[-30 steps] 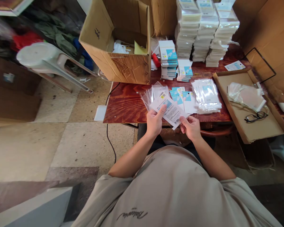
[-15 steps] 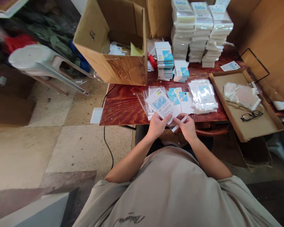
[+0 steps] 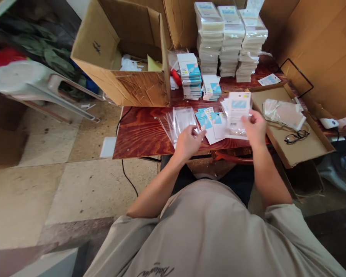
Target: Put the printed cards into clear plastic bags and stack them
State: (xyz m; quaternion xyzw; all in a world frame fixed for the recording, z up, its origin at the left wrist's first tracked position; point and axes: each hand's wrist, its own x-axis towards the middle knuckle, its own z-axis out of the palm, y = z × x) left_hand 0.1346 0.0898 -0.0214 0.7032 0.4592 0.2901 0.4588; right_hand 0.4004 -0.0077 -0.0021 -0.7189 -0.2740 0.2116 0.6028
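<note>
My right hand grips a printed card packet by its right edge, thumb on top. The packet is raised over a pile of clear-sleeved packets, which it mostly hides. My left hand hovers at the near end of some clear plastic sleeves, its fingers loosely bent and apart, with nothing seen in them. Between the hands lie several blue-and-white cards, fanned out on the red-brown table.
Behind stand a short card stack, a smaller one and tall piles of bagged packets. An open cardboard box is at the left. On the right, a shallow cardboard tray holds eyeglasses and clear bags.
The card packet went from both hands at the table's front edge to my right hand alone, moving right over the pile. My left hand let go. The white strip no longer shows. The view shifted.
</note>
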